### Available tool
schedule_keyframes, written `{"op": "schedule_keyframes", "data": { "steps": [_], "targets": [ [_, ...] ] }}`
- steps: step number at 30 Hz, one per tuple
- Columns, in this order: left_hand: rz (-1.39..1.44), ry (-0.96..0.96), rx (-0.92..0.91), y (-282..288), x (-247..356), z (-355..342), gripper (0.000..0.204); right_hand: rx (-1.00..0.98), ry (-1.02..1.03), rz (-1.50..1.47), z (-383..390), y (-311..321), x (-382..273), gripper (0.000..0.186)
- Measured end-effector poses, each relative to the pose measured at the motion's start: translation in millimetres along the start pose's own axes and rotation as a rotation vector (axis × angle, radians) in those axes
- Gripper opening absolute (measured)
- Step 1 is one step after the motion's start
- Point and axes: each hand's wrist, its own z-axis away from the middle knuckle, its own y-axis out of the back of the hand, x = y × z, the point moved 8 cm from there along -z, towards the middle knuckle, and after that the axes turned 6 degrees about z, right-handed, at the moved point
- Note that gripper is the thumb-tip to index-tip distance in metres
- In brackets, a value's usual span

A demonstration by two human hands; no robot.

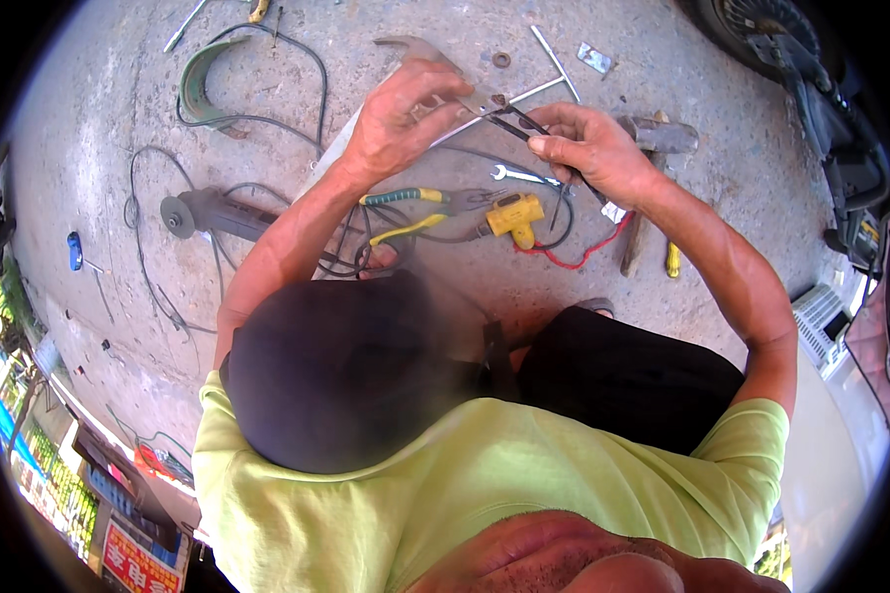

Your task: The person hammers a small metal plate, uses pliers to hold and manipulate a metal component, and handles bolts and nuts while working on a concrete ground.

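Observation:
My left hand (401, 121) is at the upper middle, fingers bent around a grey, curved metal piece (410, 46) whose hooked end sticks out beyond them. To its right, my right hand (595, 150) pinches a slim black two-armed tool (512, 128); its exact kind is unclear. The tool's tip meets the end of the metal piece between my hands. A T-handle wrench (553, 81) lies on the ground behind them. Below the hands are pliers (405, 196) with green and yellow grips, an open-end wrench (520, 175) and a yellow connector (515, 215).
An angle grinder (218, 212) lies at left among looped black cables. Beyond it rests a curved green metal piece (198, 84). A hammer (663, 133) lies by my right wrist, near a yellow-handled screwdriver (673, 259). A vehicle wheel (761, 22) stands far right.

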Motion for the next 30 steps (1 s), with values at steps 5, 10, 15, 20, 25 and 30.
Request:
{"op": "schedule_keyframes", "data": {
  "steps": [5,10,15,20,25,30],
  "targets": [
    [0.033,0.062,0.006,0,-3,0,0.028,0.000,-0.013,-0.019,2,-2,-2,0.045],
    [0.039,0.091,0.018,-1,-3,0,0.028,0.024,0.012,0.027,2,0,-3,0.045],
    [0.031,0.124,0.020,-2,-2,0,0.029,0.116,0.096,0.051,1,3,0,0.045],
    [0.013,0.140,0.146,23,-10,-1,0.027,0.145,0.005,-0.178,1,18,13,0.044],
    [-0.051,0.425,0.264,63,-76,32,0.022,0.160,-0.117,-0.510,11,33,24,0.039],
    [-0.219,0.372,0.212,62,-75,51,0.020,0.117,-0.190,-0.598,13,29,39,0.041]
  ]
}}
